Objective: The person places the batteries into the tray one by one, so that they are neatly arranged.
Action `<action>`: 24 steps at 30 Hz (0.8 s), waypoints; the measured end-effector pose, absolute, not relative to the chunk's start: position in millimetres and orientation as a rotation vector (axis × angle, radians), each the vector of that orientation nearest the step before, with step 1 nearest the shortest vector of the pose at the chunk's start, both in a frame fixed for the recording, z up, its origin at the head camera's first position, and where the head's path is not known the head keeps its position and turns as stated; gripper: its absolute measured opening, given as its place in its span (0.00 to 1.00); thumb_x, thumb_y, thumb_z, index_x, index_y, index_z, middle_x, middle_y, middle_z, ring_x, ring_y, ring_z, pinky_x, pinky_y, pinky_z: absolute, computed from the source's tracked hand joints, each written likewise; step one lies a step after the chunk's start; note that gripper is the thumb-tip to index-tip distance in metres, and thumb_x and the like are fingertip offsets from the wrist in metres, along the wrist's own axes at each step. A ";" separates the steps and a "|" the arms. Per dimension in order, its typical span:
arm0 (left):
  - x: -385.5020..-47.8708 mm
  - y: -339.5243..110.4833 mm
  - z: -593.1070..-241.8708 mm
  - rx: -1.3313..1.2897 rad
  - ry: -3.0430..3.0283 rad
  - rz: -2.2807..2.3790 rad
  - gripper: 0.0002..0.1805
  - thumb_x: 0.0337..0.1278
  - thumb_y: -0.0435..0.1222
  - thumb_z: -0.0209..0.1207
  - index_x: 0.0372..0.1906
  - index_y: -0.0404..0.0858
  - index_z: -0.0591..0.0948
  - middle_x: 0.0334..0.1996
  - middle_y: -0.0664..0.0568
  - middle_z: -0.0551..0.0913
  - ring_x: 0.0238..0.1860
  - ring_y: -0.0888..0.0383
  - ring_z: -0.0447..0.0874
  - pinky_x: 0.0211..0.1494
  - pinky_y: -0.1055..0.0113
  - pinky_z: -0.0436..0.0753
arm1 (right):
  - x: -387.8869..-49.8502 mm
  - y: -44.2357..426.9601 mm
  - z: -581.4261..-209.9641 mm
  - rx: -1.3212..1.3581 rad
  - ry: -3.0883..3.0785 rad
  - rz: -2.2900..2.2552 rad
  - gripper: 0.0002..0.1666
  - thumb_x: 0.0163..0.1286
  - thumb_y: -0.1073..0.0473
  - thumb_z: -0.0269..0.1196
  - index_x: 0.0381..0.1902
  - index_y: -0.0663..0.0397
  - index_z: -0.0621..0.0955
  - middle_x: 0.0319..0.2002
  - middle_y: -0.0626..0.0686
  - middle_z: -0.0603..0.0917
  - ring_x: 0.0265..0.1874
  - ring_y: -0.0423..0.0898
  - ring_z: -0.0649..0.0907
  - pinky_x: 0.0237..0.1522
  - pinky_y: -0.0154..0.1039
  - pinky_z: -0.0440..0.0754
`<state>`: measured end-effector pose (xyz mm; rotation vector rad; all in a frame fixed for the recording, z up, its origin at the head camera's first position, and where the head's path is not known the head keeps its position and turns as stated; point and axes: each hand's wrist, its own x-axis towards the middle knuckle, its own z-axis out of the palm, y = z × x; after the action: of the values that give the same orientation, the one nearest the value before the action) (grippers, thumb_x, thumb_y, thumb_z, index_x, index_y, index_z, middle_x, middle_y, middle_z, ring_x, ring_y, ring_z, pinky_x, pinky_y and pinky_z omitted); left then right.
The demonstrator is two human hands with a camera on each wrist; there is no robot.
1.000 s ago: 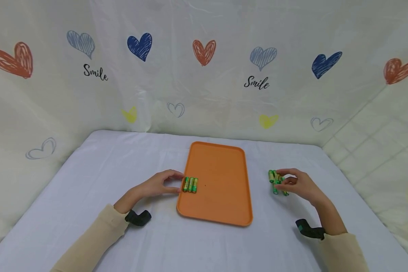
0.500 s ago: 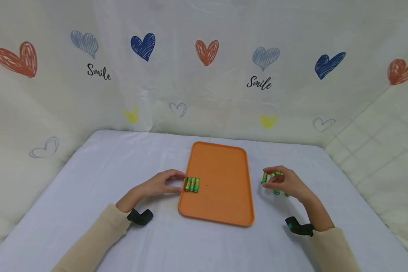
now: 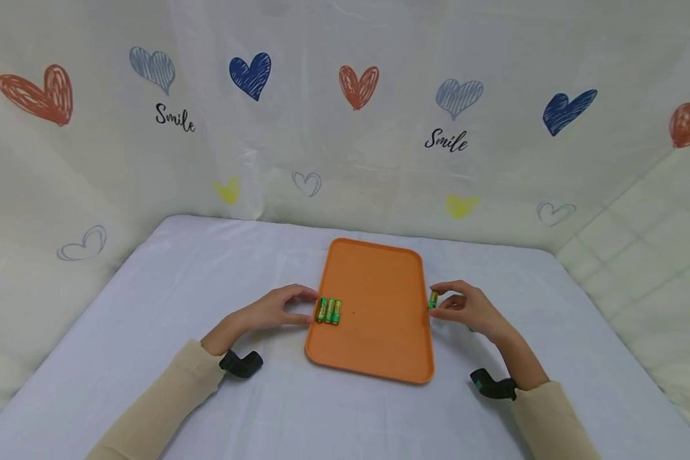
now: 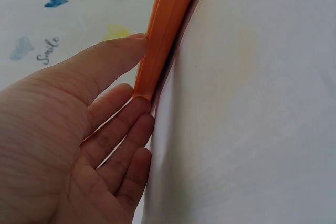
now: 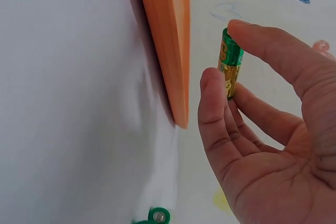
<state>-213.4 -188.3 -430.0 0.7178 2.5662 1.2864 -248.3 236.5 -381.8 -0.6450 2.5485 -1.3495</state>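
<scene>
Near the tray's right rim, my right hand (image 3: 467,310) pinches a green and gold battery (image 5: 231,64) by its ends, between thumb and fingers. The battery is held above the table. On the left, my left hand (image 3: 276,309) touches the rim of the orange tray (image 3: 374,345) with thumb and fingertips, the fingers loosely extended. Three similar batteries (image 3: 329,311) lie side by side on the tray, right beside those fingertips. More batteries (image 5: 159,216) lie on the table, mostly hidden behind my right hand in the head view.
The tray lies on a table with a white cloth (image 3: 230,409). Behind the table hangs a pale sheet (image 3: 391,166) printed with hearts and "Smile". A black wrist mount (image 3: 241,364) sits on the left wrist, another (image 3: 493,384) on the right.
My right hand has picked a battery from the group on the right and carried it left to the tray's right edge. My left hand stays at the tray's left rim.
</scene>
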 end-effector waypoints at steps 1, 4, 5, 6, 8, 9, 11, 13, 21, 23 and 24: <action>-213.8 -188.1 -430.2 0.716 2.563 1.288 0.30 0.56 0.45 0.68 0.63 0.41 0.75 0.60 0.53 0.77 0.62 0.53 0.72 0.68 0.52 0.67 | -248.4 235.1 -381.8 -0.649 2.537 -1.354 0.32 0.61 0.61 0.71 0.61 0.66 0.74 0.51 0.64 0.76 0.34 0.41 0.83 0.32 0.33 0.75; -214.7 -187.3 -430.5 0.707 2.551 1.295 0.30 0.56 0.45 0.68 0.63 0.41 0.75 0.60 0.53 0.77 0.62 0.54 0.72 0.69 0.53 0.67 | -248.9 230.6 -380.7 -0.659 2.515 -1.357 0.33 0.61 0.61 0.71 0.61 0.67 0.74 0.52 0.65 0.77 0.35 0.41 0.83 0.36 0.32 0.78; -214.9 -187.2 -430.6 0.707 2.551 1.296 0.30 0.56 0.45 0.68 0.63 0.41 0.75 0.60 0.53 0.77 0.63 0.54 0.72 0.69 0.53 0.67 | -249.1 229.1 -380.2 -0.657 2.514 -1.355 0.33 0.61 0.61 0.71 0.61 0.67 0.74 0.52 0.65 0.77 0.35 0.41 0.83 0.37 0.32 0.78; -215.2 -187.0 -430.6 0.708 2.551 1.296 0.30 0.56 0.45 0.68 0.63 0.41 0.75 0.60 0.53 0.77 0.62 0.54 0.72 0.69 0.53 0.67 | -249.5 227.4 -379.6 -0.656 2.510 -1.354 0.33 0.61 0.61 0.71 0.61 0.67 0.73 0.52 0.65 0.77 0.35 0.41 0.83 0.37 0.32 0.79; -215.1 -186.9 -430.7 0.713 2.557 1.293 0.30 0.56 0.45 0.68 0.63 0.41 0.75 0.60 0.53 0.77 0.62 0.53 0.72 0.68 0.52 0.67 | -250.5 223.6 -378.5 -0.657 2.503 -1.353 0.34 0.61 0.60 0.71 0.61 0.68 0.73 0.52 0.65 0.78 0.35 0.41 0.83 0.38 0.32 0.79; -215.1 -186.8 -430.7 0.710 2.560 1.291 0.30 0.56 0.45 0.68 0.62 0.41 0.75 0.59 0.53 0.77 0.62 0.54 0.72 0.68 0.53 0.67 | -251.0 221.7 -377.8 -0.654 2.498 -1.354 0.34 0.60 0.60 0.72 0.61 0.67 0.73 0.52 0.65 0.78 0.36 0.42 0.82 0.38 0.32 0.79; -214.7 -186.8 -430.4 0.703 2.562 1.292 0.30 0.55 0.45 0.69 0.62 0.41 0.75 0.59 0.53 0.77 0.62 0.54 0.72 0.68 0.53 0.67 | -252.7 217.6 -376.9 -0.667 2.485 -1.361 0.34 0.60 0.60 0.72 0.61 0.67 0.73 0.53 0.65 0.78 0.37 0.42 0.82 0.39 0.32 0.79; -214.3 -186.7 -429.9 0.699 2.559 1.297 0.30 0.56 0.45 0.69 0.62 0.41 0.75 0.59 0.53 0.77 0.62 0.54 0.72 0.69 0.52 0.67 | -254.1 213.2 -376.1 -0.687 2.482 -1.361 0.34 0.60 0.59 0.72 0.61 0.67 0.73 0.54 0.64 0.78 0.37 0.43 0.82 0.41 0.31 0.80; -214.5 -186.2 -429.7 0.709 2.553 1.298 0.30 0.56 0.45 0.68 0.63 0.41 0.75 0.60 0.53 0.77 0.62 0.54 0.72 0.68 0.52 0.67 | -256.8 194.0 -376.7 -0.754 2.433 -1.386 0.32 0.60 0.62 0.71 0.60 0.70 0.74 0.56 0.65 0.76 0.37 0.43 0.81 0.41 0.31 0.81; -214.4 -186.3 -429.9 0.703 2.552 1.299 0.30 0.56 0.44 0.68 0.63 0.41 0.75 0.59 0.53 0.77 0.62 0.54 0.72 0.68 0.53 0.67 | -257.3 188.8 -377.3 -0.778 2.420 -1.391 0.32 0.60 0.62 0.71 0.60 0.70 0.74 0.56 0.64 0.76 0.37 0.44 0.82 0.41 0.32 0.81; -214.5 -186.1 -429.9 0.710 2.553 1.298 0.30 0.56 0.45 0.68 0.63 0.41 0.75 0.59 0.53 0.78 0.62 0.54 0.72 0.68 0.52 0.67 | -257.5 186.3 -377.6 -0.788 2.424 -1.384 0.32 0.61 0.62 0.71 0.60 0.69 0.74 0.55 0.63 0.76 0.37 0.44 0.82 0.41 0.32 0.81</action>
<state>-214.5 -186.1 -429.9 0.7103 2.5533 1.2975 -257.5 186.3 -377.6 -0.7882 2.4237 -1.3837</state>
